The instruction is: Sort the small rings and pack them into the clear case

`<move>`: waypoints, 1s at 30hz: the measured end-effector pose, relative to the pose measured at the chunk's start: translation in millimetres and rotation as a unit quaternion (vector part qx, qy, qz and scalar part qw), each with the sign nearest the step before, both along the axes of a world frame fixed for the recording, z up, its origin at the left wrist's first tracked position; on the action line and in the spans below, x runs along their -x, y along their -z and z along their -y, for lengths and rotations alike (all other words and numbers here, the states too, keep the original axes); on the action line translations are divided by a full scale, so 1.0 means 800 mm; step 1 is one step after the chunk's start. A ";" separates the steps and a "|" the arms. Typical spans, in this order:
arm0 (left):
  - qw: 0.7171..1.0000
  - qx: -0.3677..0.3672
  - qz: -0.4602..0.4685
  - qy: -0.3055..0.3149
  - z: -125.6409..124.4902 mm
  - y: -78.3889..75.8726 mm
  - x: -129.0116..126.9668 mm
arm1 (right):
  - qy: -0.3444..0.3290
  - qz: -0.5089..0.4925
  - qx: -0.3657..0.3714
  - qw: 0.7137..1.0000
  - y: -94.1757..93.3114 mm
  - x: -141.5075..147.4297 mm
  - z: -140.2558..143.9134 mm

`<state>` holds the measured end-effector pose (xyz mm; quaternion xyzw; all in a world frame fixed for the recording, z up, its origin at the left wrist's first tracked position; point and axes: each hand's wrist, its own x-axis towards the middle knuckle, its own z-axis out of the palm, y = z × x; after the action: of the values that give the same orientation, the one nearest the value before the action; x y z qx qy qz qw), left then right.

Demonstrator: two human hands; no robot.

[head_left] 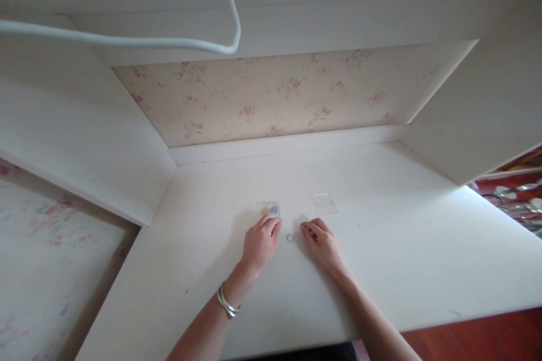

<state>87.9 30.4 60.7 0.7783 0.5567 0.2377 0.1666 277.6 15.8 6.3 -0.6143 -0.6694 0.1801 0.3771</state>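
Observation:
My left hand (261, 241) is closed, its thumb and fingertips pinching the near edge of a small clear plastic bag (275, 215). Inside the bag show a gold-coloured piece and a dark, ring-like piece. On the white tabletop between my hands lies a small thin ring (290, 238), touched by neither. My right hand (324, 243) rests just right of the ring with its fingers curled and the fingertips together; whatever they may hold is too small to see. Beyond that hand a flat clear plastic bag (325, 204) lies on the table.
White side panels (470, 96) and a low back ledge (292, 142) frame the white table (203, 197), with flowered wallpaper (271, 96) behind. A bent white rod (148, 42) hangs at upper left. Reddish flooring (478, 335) shows at lower right.

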 end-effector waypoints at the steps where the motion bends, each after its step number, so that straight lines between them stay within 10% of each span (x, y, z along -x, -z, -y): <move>1: 1.000 -0.004 -0.015 -0.014 -0.005 -0.001 0.002 | -0.002 0.001 0.001 1.000 0.000 0.000 0.000; 21: 0.991 0.024 0.129 -0.038 0.020 0.034 0.049 | -0.137 0.150 0.016 0.979 -0.016 0.015 0.013; 30: 0.990 0.025 0.134 -0.019 0.027 0.042 0.050 | -0.121 0.071 0.029 0.990 -0.021 0.025 0.017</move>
<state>47.9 9.0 27.0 0.7246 0.5495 0.3289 0.2548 257.3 2.0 23.3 -0.5508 -0.7582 0.1998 0.2861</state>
